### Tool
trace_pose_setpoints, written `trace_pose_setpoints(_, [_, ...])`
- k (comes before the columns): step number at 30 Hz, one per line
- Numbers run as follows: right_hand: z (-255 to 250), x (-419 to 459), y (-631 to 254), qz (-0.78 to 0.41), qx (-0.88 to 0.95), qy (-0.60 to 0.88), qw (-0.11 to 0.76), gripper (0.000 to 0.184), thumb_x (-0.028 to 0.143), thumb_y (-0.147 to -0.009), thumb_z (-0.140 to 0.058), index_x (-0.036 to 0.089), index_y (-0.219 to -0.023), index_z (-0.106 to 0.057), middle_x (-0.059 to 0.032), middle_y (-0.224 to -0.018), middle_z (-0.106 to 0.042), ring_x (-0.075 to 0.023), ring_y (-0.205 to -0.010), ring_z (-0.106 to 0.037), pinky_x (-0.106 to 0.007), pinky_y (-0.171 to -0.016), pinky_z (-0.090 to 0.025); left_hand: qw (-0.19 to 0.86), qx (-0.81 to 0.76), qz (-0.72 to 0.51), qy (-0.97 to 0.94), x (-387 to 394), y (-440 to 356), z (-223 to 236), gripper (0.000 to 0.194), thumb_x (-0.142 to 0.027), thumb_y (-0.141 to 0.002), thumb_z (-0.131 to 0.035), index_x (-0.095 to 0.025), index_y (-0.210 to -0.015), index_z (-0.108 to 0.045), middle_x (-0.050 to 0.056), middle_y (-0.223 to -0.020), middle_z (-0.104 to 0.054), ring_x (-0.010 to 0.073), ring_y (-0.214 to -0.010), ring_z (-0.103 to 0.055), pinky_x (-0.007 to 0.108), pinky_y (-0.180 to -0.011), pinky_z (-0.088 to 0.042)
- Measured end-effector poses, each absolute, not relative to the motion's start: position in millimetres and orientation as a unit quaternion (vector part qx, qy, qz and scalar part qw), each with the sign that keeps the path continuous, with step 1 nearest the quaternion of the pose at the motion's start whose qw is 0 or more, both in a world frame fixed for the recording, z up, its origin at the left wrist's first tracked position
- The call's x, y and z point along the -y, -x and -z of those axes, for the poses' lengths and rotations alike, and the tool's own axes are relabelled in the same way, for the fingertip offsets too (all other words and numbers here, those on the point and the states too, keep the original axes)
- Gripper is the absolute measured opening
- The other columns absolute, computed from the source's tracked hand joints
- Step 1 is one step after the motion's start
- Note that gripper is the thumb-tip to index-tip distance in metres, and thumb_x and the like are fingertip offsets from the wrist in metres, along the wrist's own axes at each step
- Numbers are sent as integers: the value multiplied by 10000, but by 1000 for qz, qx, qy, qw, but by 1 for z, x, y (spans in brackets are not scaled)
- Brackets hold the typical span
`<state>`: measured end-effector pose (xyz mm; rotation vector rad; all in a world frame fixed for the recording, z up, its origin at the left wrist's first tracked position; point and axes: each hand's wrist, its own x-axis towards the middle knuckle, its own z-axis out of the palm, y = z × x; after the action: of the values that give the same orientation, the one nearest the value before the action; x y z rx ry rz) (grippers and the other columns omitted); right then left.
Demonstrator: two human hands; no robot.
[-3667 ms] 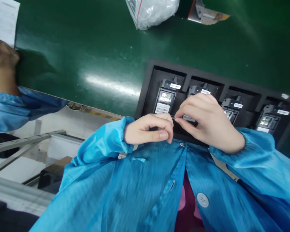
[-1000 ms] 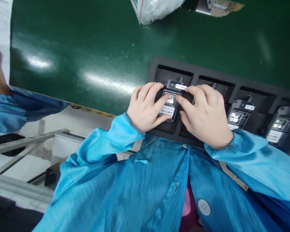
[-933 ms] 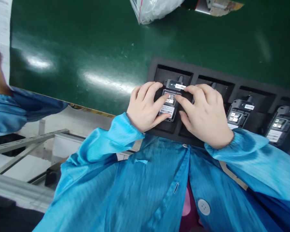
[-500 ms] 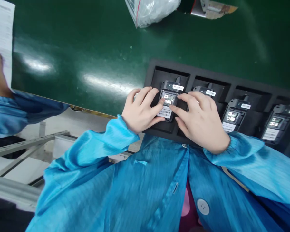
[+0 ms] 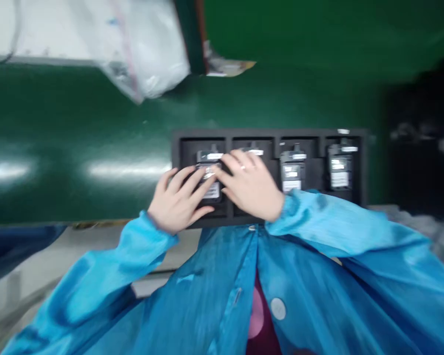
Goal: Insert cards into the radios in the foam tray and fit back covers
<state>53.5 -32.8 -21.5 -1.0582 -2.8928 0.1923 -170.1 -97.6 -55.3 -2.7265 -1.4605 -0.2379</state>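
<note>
Head view, blurred. The device (image 5: 212, 191) lies in the leftmost compartment of the black tray (image 5: 203, 133), on the green surface (image 5: 70, 123); its long axis runs away from the body, white-labelled half nearer, stubbed end farther. Left hand (image 5: 175, 204) comes in from the device's left, palm near the tray's left edge; right hand (image 5: 253, 187) comes from its right, over the neighbouring compartment, mostly covering the second device (image 5: 254, 151). Key relation: both index tips slant forward and inward, converging over the device's middle at the bright window, so neither hand is clearly nearer. Left fingers are spread wide, thumb well off the index; right fingers lie closer together, index extended, thumb apart from it. Neither hand wraps the device's sides. Contact at the tips appears likely; cannot tell whether anything small lies beneath them. Judgement: access is across the device's width, its far and near ends both outside the fingers' meeting point.
</note>
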Motion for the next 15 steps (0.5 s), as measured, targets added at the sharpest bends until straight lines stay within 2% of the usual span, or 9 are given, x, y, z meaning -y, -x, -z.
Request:
trace_pose_setpoints(3, [15,30,-62,-98,931,347,54,465,302,-946,-546,191,-1397,-535,-98,-1448,-492,-290,-1362,-388,-448,-1138,-353,3,472,66,879,93,174,60,782,-481,-894,-607,-259,-1583,-309,138,-1486,-543,412,-1291,-537,583,-1052,-371])
trace_pose_setpoints(6, [-7,26,-85,-123,921,357,94,480,330,-979,-498,184,-1436,-509,-88,-1474,-470,-252,-1369,-375,-410,-1156,-351,-11,479,78,874,87,176,63,868,-494,-861,-596,-323,-1608,-187,130,-1479,-550,454,-1246,-567,630,-985,-408])
trace_pose_setpoints(10, [-53,19,-151,-102,889,414,168,436,363,-1007,-447,178,-1388,-553,-107,-1427,-520,-209,-1321,-439,-396,-1160,-364,-34,484,59,872,83,175,61,925,-587,-780,-573,-391,-1593,-178,114,-1458,-565,503,-1223,-557,671,-881,-440])
trace_pose_setpoints(13, [-78,2,-240,-15,824,526,209,378,345,-990,-502,166,-1307,-608,-125,-1338,-582,-219,-1273,-500,-409,-1116,-393,-48,494,60,866,81,174,60,923,-597,-731,-553,-466,-1567,-182,58,-1386,-623,501,-1199,-567,668,-831,-454])
trace_pose_setpoints(15, [-85,-14,-319,51,743,636,202,359,319,-963,-545,151,-1263,-647,-127,-1275,-620,-222,-1207,-542,-377,-1041,-422,-49,495,65,865,78,177,62,917,-585,-710,-558,-474,-1553,-216,54,-1348,-647,504,-1167,-583,657,-800,-463])
